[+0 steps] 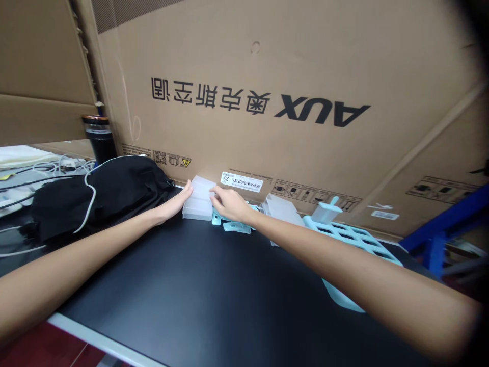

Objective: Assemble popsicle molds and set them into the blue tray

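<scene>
Bracketing clear box [199, 200]: left hand [176, 203] flat at 9 o'clock, right hand [229, 203] pinching at 3 o'clock, equally near.

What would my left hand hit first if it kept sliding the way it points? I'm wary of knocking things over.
The left hand already touches the translucent plastic box. Going straight on, it would push that box first, probably toward the big cardboard carton close behind; depth is unclear.
</scene>
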Tool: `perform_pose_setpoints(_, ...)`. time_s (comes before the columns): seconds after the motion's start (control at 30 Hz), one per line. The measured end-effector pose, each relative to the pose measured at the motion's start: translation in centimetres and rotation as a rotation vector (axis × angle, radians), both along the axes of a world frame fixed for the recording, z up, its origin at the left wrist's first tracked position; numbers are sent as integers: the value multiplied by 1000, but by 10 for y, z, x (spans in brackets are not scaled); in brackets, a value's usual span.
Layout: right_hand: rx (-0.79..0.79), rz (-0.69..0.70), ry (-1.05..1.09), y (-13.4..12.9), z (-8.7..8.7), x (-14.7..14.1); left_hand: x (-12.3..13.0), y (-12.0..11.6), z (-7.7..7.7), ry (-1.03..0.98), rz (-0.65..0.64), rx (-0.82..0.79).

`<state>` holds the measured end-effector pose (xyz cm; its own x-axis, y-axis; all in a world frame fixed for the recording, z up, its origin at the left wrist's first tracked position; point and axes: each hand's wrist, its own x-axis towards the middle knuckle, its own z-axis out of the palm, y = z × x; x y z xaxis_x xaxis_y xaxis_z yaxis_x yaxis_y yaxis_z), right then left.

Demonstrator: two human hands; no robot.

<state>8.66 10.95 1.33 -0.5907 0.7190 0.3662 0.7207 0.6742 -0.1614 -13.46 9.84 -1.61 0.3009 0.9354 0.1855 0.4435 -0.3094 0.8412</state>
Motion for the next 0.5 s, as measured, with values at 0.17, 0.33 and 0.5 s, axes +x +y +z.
perform_pose_setpoints(0.17,82,-31,-35,-6,4,-2,0,2,-2,-118,56,-37)
perform_pose_setpoints(0.33,209,-189,20,9,38,31,-4,9,-9,-156,245,111)
perform_pose_setpoints(0.5,402,-551,226,16,79,120,0,-2,-3,-68,518,497)
